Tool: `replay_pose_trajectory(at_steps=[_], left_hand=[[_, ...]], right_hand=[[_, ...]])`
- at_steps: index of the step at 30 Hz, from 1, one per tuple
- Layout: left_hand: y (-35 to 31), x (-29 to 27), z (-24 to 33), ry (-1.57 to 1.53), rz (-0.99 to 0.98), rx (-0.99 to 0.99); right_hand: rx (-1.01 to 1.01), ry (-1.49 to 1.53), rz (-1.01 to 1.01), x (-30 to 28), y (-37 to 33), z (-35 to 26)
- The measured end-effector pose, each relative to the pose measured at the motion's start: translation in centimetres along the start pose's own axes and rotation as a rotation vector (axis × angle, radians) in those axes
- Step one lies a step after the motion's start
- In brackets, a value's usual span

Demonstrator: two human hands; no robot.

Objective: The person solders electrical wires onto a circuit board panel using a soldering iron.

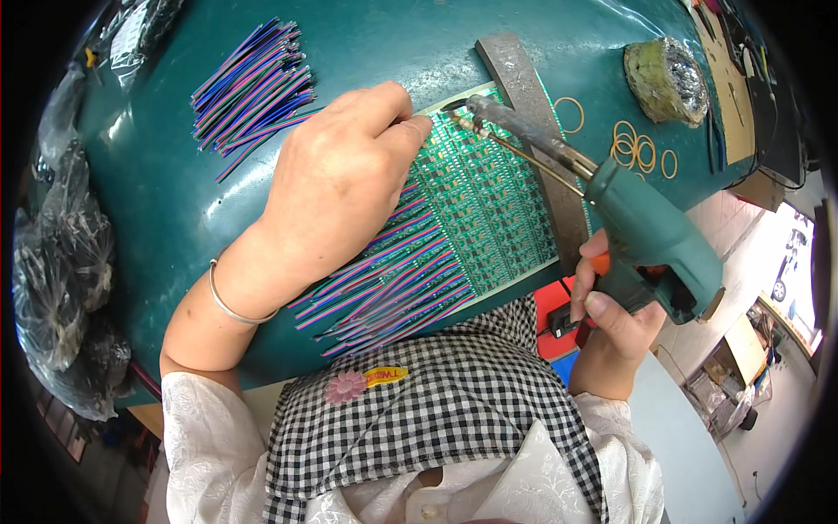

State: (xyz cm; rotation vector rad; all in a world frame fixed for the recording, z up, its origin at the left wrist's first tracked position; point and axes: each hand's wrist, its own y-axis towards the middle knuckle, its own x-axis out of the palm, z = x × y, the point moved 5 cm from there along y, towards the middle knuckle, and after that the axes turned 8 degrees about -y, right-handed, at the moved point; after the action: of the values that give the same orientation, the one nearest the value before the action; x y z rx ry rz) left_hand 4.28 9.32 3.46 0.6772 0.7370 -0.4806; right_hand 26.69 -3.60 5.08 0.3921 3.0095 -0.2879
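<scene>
Right hand grips green plastic gun; left hand curled at flat board, grasp unclear; rough metal bar across.

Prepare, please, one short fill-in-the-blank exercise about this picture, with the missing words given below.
The ____ hand holds the soldering gun.
The metal bar rests on a ____ circuit board.
The loose wire bundle lies in the picture's upper ____ part.
The flower on the checked apron is ____.

Missing words: right; green; left; pink.
</scene>
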Motion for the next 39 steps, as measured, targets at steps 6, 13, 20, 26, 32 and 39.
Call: replay_pose_trajectory(at_steps=[6,13,20,26,32,39], left_hand=[[0.04,-0.08,-0.15,0.032,-0.009,-0.018],[-0.04,-0.08,0.15,0.040,-0.006,0.008],[-0.28,-0.16,0.14,0.050,-0.015,0.024],[-0.27,-0.29,0.04,0.031,-0.010,0.033],[-0.25,0.03,0.34,0.031,-0.021,0.025],[-0.32,-0.15,0.25,0.039,-0.027,0.029]], right_hand=[[0.022,-0.023,-0.048,0.25,0.16,0.37],[0.020,-0.065,-0.059,0.28,0.04,0.49],[0.003,0.038,0.016,0.05,-0.10,-0.31],[0.070,-0.030,0.020,0.66,-0.32,-0.04],[0.085,-0.059,0.006,0.46,-0.18,0.16],[0.074,0.001,-0.032,0.03,-0.01,-0.11]])
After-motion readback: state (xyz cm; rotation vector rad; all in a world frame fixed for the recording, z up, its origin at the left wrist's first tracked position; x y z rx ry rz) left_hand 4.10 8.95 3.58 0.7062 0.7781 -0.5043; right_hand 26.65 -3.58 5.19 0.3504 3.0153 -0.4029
